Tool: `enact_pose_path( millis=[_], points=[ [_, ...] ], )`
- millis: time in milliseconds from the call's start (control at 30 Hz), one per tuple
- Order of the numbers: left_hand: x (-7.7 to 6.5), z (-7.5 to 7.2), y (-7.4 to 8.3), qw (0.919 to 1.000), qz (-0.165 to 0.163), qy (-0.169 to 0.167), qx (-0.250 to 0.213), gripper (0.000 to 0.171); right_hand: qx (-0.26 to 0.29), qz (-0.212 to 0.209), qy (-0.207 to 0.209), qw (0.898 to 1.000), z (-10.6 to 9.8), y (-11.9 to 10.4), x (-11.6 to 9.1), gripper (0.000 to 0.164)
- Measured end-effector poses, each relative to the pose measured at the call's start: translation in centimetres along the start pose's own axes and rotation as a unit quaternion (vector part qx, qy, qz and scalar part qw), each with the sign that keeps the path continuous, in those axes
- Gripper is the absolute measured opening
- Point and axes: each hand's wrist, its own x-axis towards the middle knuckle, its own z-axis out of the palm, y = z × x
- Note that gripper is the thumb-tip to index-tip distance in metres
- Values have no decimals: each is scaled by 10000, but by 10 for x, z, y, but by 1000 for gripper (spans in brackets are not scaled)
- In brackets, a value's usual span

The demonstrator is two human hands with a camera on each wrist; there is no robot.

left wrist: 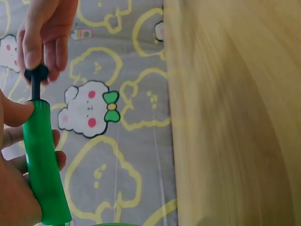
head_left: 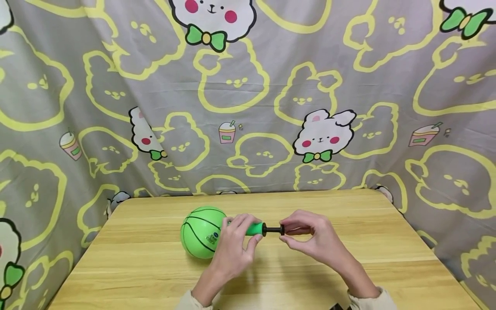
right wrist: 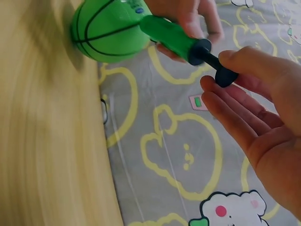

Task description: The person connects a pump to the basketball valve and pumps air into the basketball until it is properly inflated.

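Note:
My left hand [head_left: 235, 245] grips the green barrel of a small hand pump [left wrist: 44, 160], held level over the table. A black rod runs out of the barrel's right end to a round black handle [right wrist: 225, 76]. Thumb and fingertips of my right hand [head_left: 315, 237] pinch that handle, and part of the rod shows between the two hands. Just left of the pump sits a green ball [head_left: 201, 232] with black basketball lines, partly covered by my left hand. The pump's far end points at the ball; its tip is hidden in the head view.
The wooden table [head_left: 135, 267] carries the ball and lies beneath both hands. A grey curtain [head_left: 248, 99] with yellow outlines and white bunny faces hangs behind the table and along its sides. A small dark object [head_left: 336, 307] shows at the bottom edge near the right sleeve.

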Motion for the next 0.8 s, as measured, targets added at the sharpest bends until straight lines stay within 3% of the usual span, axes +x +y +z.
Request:
enact_pose_path(
  millis=[533,800],
  points=[
    [3,-12,-14,9993,-210,294,-57,23,148,382,-30,9992,-43,-3,-5,32],
    [4,-10,-13,9992,-170,356,-114,22,171,550,-68,9983,-51,-5,-8,32]
  ],
)
